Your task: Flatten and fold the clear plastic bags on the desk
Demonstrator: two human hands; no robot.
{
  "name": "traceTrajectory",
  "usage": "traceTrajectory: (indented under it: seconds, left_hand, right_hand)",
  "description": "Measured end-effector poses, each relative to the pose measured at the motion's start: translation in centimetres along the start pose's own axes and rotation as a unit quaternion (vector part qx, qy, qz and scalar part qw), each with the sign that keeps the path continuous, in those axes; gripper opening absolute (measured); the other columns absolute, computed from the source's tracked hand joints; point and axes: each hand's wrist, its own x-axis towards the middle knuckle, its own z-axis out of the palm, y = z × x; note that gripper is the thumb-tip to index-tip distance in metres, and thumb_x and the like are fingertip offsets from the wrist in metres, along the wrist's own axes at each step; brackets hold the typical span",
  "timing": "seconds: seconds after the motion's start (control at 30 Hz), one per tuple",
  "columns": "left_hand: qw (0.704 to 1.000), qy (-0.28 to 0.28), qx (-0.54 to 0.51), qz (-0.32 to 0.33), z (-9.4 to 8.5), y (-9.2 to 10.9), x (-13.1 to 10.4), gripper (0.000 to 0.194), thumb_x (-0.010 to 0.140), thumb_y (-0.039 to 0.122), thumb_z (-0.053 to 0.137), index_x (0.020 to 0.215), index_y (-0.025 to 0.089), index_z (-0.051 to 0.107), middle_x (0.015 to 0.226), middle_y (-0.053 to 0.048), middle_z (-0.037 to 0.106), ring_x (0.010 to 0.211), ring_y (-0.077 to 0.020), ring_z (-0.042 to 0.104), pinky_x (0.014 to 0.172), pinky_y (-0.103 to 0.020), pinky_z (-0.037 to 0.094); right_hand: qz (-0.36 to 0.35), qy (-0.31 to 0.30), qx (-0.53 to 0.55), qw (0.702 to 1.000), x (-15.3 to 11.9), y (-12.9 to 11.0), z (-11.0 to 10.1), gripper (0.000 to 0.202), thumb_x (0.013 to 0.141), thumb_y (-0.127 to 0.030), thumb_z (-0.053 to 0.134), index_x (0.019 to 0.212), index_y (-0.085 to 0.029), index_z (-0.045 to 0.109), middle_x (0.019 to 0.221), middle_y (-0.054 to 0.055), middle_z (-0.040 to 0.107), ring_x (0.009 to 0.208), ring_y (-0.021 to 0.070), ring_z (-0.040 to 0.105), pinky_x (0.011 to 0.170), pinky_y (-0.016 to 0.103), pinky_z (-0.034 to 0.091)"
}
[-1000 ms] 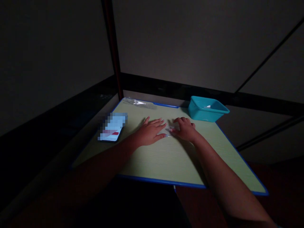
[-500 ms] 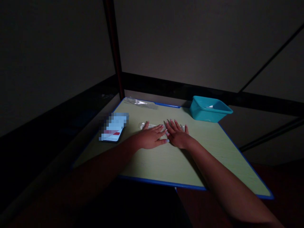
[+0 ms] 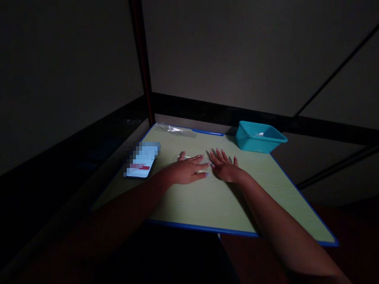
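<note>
2 grips wide, palms down: L hand point(image 3: 186, 172) on clear plastic point(image 3: 188, 157), R hand point(image 3: 225, 169) nr it on tbl point(image 3: 189, 203).

I am making out no readable text; the phone point(image 3: 143, 161), lying left of the left fingers point(image 3: 197, 159), is showing a pixelated screen.

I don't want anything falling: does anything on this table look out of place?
The basket, at the far right corner: its rim juts past the right edge of the table, so its base may be partly unsupported. Nothing looks spilled.
</note>
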Motion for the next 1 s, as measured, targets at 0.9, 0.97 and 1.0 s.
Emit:
traceTrajectory:
  seconds: [0.9, 0.97, 1.0]
  left_hand:
    - [1.000, -0.015, -0.021, 0.015, 0.2, -0.8, 0.3, 0.042, 0.092, 0.053, 0.034, 0.131, 0.041, 0.040, 0.149, -0.006, 0.025, 0.137, -0.0236, 0.021, 0.099, -0.066, -0.004]
    - [1.000, -0.014, -0.021, 0.016, 0.4, -0.9, 0.4, 0.042, 0.092, 0.054, 0.034, 0.131, 0.042, 0.040, 0.148, -0.006, 0.025, 0.137, -0.0237, 0.021, 0.099, -0.066, -0.005]
    - [1.000, -0.013, -0.021, 0.016, 0.5, -0.9, 0.4, 0.042, 0.091, 0.054, 0.034, 0.131, 0.042, 0.040, 0.148, -0.007, 0.025, 0.137, -0.0239, 0.021, 0.099, -0.066, -0.005]
  right_hand:
    - [0.025, -0.055, 0.044, 0.997, 1.2, 4.6, -0.7, 0.077, 0.088, -0.055, 0.033, 0.144, -0.028, -0.012, 0.150, 0.008, -0.018, 0.136, 0.0306, -0.014, 0.098, 0.069, 0.012]
    - [0.036, -0.059, 0.047, 0.996, 1.6, 5.9, -0.6, 0.082, 0.086, -0.058, 0.036, 0.144, -0.027, -0.013, 0.150, 0.010, -0.017, 0.136, 0.0327, -0.012, 0.097, 0.069, 0.014]
    - [0.042, -0.059, 0.048, 0.996, 1.8, 6.5, -0.4, 0.085, 0.085, -0.059, 0.037, 0.145, -0.026, -0.012, 0.150, 0.010, -0.016, 0.136, 0.0337, -0.011, 0.097, 0.069, 0.015]
